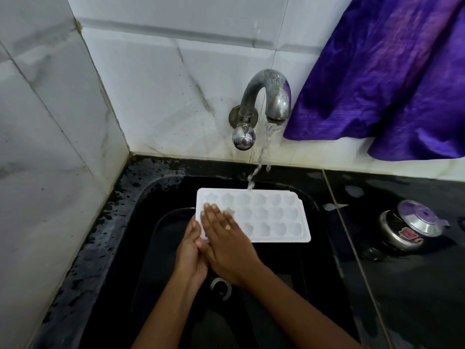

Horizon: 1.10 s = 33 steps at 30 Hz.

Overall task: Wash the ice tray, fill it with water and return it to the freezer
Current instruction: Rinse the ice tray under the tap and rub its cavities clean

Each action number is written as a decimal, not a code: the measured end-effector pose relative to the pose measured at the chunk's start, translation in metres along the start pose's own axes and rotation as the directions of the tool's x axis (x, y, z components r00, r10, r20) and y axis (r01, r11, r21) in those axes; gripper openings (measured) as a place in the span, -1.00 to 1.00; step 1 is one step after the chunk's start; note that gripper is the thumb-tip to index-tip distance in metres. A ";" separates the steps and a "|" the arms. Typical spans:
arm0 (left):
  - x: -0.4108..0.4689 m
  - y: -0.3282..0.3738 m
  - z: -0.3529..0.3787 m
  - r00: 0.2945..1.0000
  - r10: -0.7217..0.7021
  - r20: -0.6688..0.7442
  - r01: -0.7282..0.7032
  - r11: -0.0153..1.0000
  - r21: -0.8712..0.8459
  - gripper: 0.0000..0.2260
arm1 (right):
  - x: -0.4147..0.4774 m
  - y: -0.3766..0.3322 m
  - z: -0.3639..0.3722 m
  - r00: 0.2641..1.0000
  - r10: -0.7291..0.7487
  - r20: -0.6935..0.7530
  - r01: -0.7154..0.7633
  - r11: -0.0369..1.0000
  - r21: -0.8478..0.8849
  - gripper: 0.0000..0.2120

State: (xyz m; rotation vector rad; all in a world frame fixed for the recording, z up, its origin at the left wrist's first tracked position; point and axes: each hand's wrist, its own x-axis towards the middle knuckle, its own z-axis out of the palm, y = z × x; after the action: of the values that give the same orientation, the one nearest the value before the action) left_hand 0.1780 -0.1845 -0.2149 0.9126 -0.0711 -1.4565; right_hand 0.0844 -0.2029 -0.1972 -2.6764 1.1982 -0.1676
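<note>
A white ice tray (pixel 266 215) with several moulded cells is held flat over the black sink (pixel 141 197). My left hand (pixel 192 245) grips the tray's left edge from below. My right hand (pixel 224 238), with a ring on one finger, lies flat with fingers apart on the tray's left cells. Water runs from the metal tap (pixel 266 96) on the wall and lands at the tray's far edge.
A steel pressure cooker (pixel 412 227) stands on the black counter at the right. A purple cloth (pixel 392 71) hangs over the wall tiles beside the tap. The sink drain (pixel 221 288) shows below my hands. White tiled walls close off the left and back.
</note>
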 end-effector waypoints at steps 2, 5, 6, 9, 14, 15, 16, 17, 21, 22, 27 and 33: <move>0.002 0.008 -0.007 1.000 0.013 -0.022 -0.014 1.000 -0.018 -0.77 | -0.013 0.000 -0.002 0.993 -0.113 0.041 0.116 0.991 -0.071 -0.42; 0.005 0.020 -0.015 1.000 0.022 -0.014 -0.022 1.000 -0.016 -0.77 | -0.033 0.021 -0.014 0.982 -0.189 -0.027 0.176 0.952 -0.251 -0.49; 0.006 0.023 -0.017 0.999 0.033 -0.012 -0.033 0.999 0.014 -0.76 | -0.039 0.031 -0.018 0.981 -0.184 -0.068 0.158 0.948 -0.276 -0.53; 0.008 0.030 -0.021 0.998 0.065 -0.024 -0.062 0.994 0.086 -0.78 | -0.051 0.064 -0.031 0.972 -0.123 -0.202 0.051 0.943 -0.329 -0.56; 0.005 0.033 -0.023 0.998 -0.026 -0.056 0.040 0.966 0.257 -0.68 | -0.055 0.085 -0.056 0.936 -0.049 -0.349 -0.023 0.980 -0.199 -0.75; 0.005 0.033 -0.021 0.996 -0.056 -0.065 0.075 0.934 0.350 -0.63 | -0.052 0.085 -0.062 0.930 -0.006 -0.368 -0.032 0.995 -0.098 -0.80; 0.002 0.033 -0.019 0.994 -0.084 -0.063 0.103 0.904 0.415 -0.61 | -0.048 0.085 -0.068 0.927 0.050 -0.373 -0.045 0.999 0.021 -0.81; -0.001 0.033 -0.016 0.994 -0.100 -0.050 0.112 0.880 0.463 -0.61 | -0.044 0.086 -0.074 0.922 0.118 -0.368 -0.068 0.987 0.146 -0.82; -0.013 0.038 -0.012 0.986 -0.004 0.169 -0.099 0.793 0.600 -0.61 | -0.018 0.102 -0.088 0.853 0.429 -0.297 -0.250 0.836 0.488 -0.87; -0.014 0.038 -0.011 0.979 0.027 0.201 -0.146 0.780 0.608 -0.64 | -0.012 0.105 -0.088 0.820 0.494 -0.290 -0.300 0.802 0.516 -0.87; -0.008 0.032 0.005 0.990 0.105 0.098 -0.142 0.826 0.546 -0.80 | 0.017 0.093 -0.067 0.726 0.597 -0.341 -0.450 0.787 0.422 -0.68; 0.004 0.019 0.018 0.996 0.067 0.049 -0.083 0.884 0.460 -0.80 | 0.023 0.027 -0.023 0.911 0.349 -0.221 -0.335 0.937 0.099 -0.41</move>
State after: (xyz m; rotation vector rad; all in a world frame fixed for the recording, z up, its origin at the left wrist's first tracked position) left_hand 0.1840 -0.1995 -0.1941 1.2572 -0.4920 -1.4049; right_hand 0.0756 -0.2412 -0.1802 -2.3961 1.6829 -0.4665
